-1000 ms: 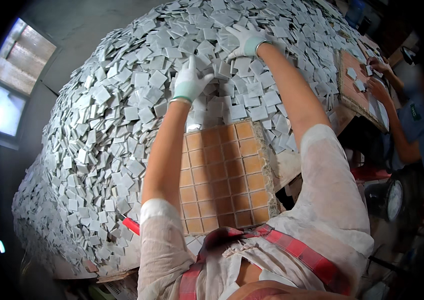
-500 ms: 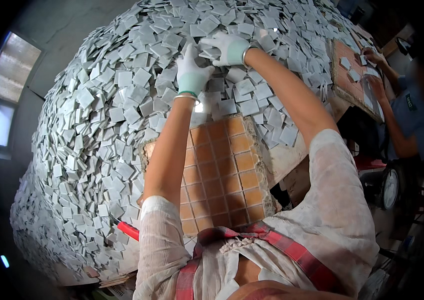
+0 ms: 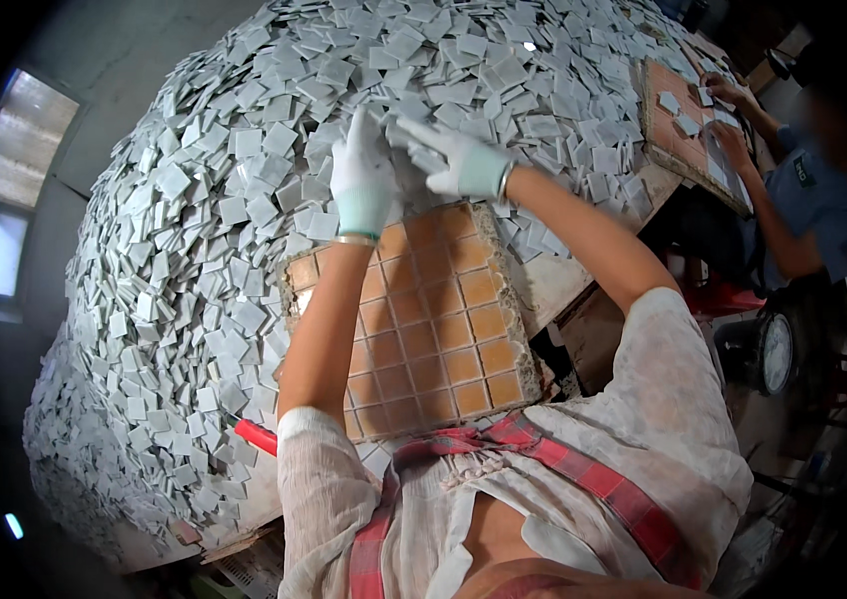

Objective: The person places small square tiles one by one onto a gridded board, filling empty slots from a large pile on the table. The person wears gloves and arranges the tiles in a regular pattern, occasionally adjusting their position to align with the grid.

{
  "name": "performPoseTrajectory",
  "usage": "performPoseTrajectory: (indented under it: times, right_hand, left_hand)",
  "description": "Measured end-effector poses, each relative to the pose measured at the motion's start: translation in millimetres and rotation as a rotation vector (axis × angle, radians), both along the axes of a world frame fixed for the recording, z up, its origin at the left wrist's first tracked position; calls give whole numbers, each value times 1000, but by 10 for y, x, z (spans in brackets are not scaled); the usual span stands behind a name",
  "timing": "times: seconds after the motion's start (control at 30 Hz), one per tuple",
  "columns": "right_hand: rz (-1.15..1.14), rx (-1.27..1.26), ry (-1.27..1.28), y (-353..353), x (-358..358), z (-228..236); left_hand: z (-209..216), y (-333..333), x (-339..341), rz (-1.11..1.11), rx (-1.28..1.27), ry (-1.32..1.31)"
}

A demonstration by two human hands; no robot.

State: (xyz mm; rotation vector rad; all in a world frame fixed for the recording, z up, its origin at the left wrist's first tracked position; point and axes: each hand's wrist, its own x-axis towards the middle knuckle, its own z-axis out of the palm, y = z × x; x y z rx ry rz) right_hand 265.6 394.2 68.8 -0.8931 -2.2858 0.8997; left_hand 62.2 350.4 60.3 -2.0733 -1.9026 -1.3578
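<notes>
Both my hands wear white gloves with mint-green cuffs, and they meet at the near face of a heap of small pale grey-white square tiles point(image 3: 244, 200). My left hand point(image 3: 360, 178) points away from me with its fingers stretched out, just beyond the far edge of the grid board. My right hand point(image 3: 461, 160) reaches in from the right, fingers stretched toward the left hand and slightly apart. Tiles lie under and between the hands, partly hidden and blurred; I see none clearly gripped. Below my hands lies a grid board point(image 3: 478, 324) of orange-brown squares with a rough, crumbly rim.
A red-handled tool point(image 3: 257, 436) lies left of my left arm. At the right a person in a blue shirt point(image 3: 813, 210) handles tiles over another reddish board point(image 3: 671, 120). A round dial point(image 3: 776, 354) stands below that person. A window point(image 3: 9, 190) is at far left.
Both hands have come back toward me from farther up the heap, to near the board's far edge. My head view has shifted slightly.
</notes>
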Motion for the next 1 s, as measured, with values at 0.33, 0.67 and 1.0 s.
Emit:
performPoseTrajectory:
  times: [0.33,0.67,1.0]
  right_hand:
    - [275,345,-403,-1427,-153,-30]
    - [-330,367,-582,512,-48,-237]
    - [-282,274,-637,4,-116,-149]
  left_hand:
    - [30,-2069,-245,-52,-184,-69]
    - [322,-1285,-1030,-65,-532,-58]
    - [-593,95,-237,425,-459,-79]
